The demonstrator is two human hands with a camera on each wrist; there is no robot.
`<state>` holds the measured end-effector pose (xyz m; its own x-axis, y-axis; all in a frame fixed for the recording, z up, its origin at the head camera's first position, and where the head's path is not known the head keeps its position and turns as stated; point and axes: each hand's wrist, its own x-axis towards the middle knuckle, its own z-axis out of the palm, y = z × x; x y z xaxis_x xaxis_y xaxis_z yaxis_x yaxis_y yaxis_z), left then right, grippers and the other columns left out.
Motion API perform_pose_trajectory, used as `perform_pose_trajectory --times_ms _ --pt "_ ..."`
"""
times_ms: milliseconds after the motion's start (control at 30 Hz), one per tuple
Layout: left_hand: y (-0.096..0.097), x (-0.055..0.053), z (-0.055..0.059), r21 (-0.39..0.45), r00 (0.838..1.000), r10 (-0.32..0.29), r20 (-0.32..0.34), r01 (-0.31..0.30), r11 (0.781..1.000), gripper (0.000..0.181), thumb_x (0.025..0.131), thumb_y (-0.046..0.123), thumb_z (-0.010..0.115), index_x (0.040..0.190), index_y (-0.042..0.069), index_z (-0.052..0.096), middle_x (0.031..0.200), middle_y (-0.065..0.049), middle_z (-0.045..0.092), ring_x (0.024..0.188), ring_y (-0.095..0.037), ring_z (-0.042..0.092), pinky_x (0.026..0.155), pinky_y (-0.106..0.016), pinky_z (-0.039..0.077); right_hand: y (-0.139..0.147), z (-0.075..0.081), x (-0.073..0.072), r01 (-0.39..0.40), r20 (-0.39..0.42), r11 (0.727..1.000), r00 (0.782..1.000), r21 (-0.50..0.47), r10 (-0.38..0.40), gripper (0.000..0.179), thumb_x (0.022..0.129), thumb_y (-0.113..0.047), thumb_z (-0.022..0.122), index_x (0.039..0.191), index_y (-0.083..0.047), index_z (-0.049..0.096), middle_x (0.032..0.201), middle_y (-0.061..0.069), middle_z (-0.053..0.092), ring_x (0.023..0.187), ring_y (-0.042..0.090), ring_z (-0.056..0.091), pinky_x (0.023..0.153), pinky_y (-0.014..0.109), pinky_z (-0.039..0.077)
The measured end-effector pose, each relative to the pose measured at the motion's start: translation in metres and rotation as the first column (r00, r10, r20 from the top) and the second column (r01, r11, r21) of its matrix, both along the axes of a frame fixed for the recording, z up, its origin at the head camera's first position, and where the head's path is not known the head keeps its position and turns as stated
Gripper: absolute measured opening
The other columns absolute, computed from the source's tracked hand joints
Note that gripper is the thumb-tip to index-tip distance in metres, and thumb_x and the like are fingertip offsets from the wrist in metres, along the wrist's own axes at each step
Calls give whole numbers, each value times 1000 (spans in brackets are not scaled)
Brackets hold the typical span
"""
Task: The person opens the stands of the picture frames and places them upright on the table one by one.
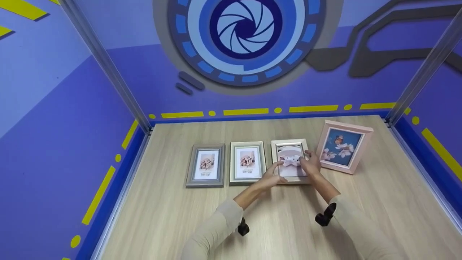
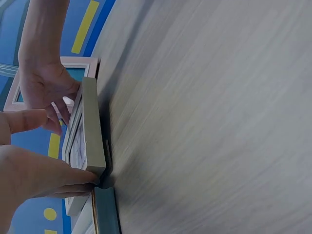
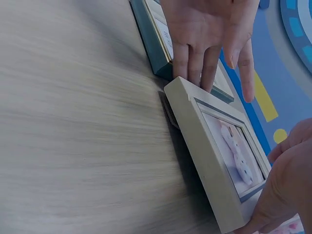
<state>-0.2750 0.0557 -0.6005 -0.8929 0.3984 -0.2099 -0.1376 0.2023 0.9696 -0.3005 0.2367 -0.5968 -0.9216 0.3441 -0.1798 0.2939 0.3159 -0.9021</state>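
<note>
A cream photo frame [image 1: 290, 180] with a picture of something white and dark-spotted is held between both hands. My left hand [image 1: 270, 177] holds its left side; in the right wrist view, that hand's lower fingers [image 3: 195, 63] reach the frame's side while thumb and forefinger extend in front. On the opposite side, my right hand [image 1: 311, 166] holds the right edge, its fingertips partly hidden. The wrist views show the frame's lower edge [image 2: 92, 126] raised above the table, with a dark piece [image 3: 168, 109] beneath it.
Left of the held frame lie a greenish-cream frame [image 1: 265, 173] and a grey-brown frame [image 1: 190, 173]. A pink frame [image 1: 355, 166] with a blossom picture stands tilted close to the right hand. Blue and purple walls [image 1: 191, 103] border the wooden table [image 1: 162, 216].
</note>
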Motion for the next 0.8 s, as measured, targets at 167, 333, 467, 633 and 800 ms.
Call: perform_pose_trajectory --times_ms 167,333,467,633,800 --pt "3 0 0 69 998 31 49 -34 997 84 74 -2 67 153 10 44 163 -12 38 155 -37 23 127 -59 18 1 5 0 38 -27 999 999 -14 -39 57 93 -7 52 146 11 42 153 33 41 148 44 34 125 50 26" --pt "4 1 1 153 992 71 104 -87 984 81 74 -5 63 152 8 47 163 -14 37 157 -39 18 127 -60 14 1 6 2 61 -59 998 996 -15 -61 54 94 -5 53 144 13 44 150 33 45 146 44 36 125 49 26" --pt "2 1 2 211 987 109 118 -133 968 74 74 -5 62 147 2 50 158 -19 42 148 -34 35 124 -48 28 3 5 2 71 -75 997 995 -4 -71 52 95 -5 53 143 13 44 148 33 46 145 44 38 124 49 28" --pt "-2 0 2 273 954 202 221 -259 927 64 77 -5 60 140 -3 54 137 -20 52 74 -5 46 67 -20 39 3 8 4 75 -71 997 995 -16 -76 53 95 -4 53 143 13 44 149 34 45 146 44 37 125 49 27" --pt "-2 0 5 309 901 316 298 -404 861 63 79 -2 62 140 -5 48 140 -22 53 91 -10 55 71 -22 47 1 15 7 60 -63 997 996 -49 -63 53 96 -6 50 146 11 42 153 31 43 149 42 34 126 47 25"
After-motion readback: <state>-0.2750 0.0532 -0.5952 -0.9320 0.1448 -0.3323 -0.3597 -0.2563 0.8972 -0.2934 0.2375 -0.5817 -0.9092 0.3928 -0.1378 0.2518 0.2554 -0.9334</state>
